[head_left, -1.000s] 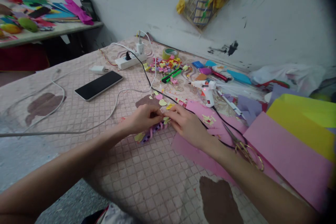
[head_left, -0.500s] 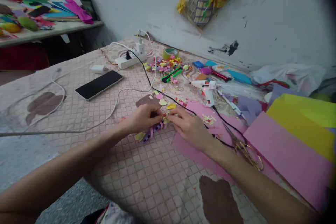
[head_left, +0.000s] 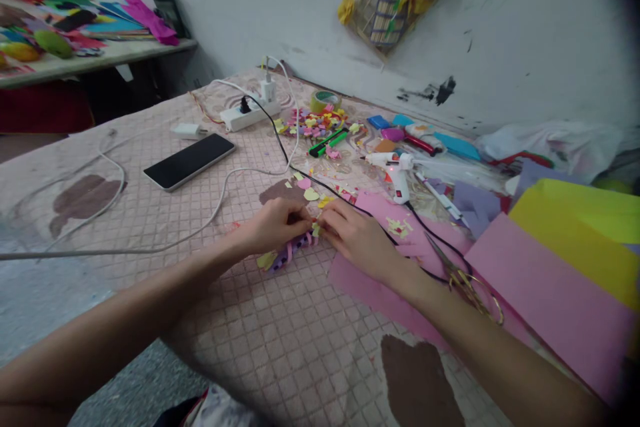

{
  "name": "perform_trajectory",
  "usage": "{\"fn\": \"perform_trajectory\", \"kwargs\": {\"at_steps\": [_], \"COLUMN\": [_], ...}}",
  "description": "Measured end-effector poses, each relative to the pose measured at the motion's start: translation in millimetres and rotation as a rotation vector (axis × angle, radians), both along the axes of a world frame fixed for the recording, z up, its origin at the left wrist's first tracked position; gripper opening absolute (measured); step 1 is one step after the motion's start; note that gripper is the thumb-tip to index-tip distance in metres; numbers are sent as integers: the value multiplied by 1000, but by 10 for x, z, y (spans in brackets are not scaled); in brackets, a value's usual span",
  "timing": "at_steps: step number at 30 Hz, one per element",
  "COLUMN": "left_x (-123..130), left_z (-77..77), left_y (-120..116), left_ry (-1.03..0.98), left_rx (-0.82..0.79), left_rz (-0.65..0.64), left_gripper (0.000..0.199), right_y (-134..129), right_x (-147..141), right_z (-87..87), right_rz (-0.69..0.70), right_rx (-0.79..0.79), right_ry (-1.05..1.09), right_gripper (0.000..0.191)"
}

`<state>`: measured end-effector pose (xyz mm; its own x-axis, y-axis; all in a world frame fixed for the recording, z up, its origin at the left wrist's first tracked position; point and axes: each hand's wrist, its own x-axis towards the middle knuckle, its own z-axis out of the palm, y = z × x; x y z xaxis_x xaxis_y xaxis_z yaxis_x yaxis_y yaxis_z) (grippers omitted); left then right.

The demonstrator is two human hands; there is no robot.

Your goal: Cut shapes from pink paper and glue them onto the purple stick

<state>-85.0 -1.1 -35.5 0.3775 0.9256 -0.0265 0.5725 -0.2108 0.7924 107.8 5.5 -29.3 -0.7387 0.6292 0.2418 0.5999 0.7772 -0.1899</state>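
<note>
A small paper craft piece, purple with dark spots, pink strips and pale yellow ends, lies at the middle of the quilted cloth. My left hand is closed in a pinch on its upper right end, with the thumb over it. Facing it, my right hand has its fingers pressed together at the same end, beside a small yellow piece. The fingertips nearly meet, and what is between the right ones is too small to make out.
Pink sheets lie under my right forearm, with gold-handled scissors beside it. A white glue gun with a black cord, a green cutter, a phone, a power strip and a white cable surround the hands.
My right hand's fingers have curled in slightly and drawn closer together at the craft piece. My left hand stays in nearly the same place.
</note>
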Motion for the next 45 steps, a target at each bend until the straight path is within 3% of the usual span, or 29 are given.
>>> {"fn": "perform_trajectory", "kwargs": {"at_steps": [13,31,38,45], "left_x": [-1,-3,-8,-46], "left_z": [-20,-26,-30,11], "left_y": [-2,1,-2,-22], "left_ry": [-11,-3,-48,-73], "left_rx": [-7,21,-23,-33], "left_rz": [-7,-11,-23,-8], "left_gripper": [17,16,18,17], "right_y": [19,25,-2,-205], "right_x": [15,-22,42,382], "right_z": [-3,-102,-17,60], "right_rz": [21,56,19,-55], "right_rx": [-13,163,45,-68], "right_ry": [-5,-71,61,214], "right_gripper": [10,15,20,14]}}
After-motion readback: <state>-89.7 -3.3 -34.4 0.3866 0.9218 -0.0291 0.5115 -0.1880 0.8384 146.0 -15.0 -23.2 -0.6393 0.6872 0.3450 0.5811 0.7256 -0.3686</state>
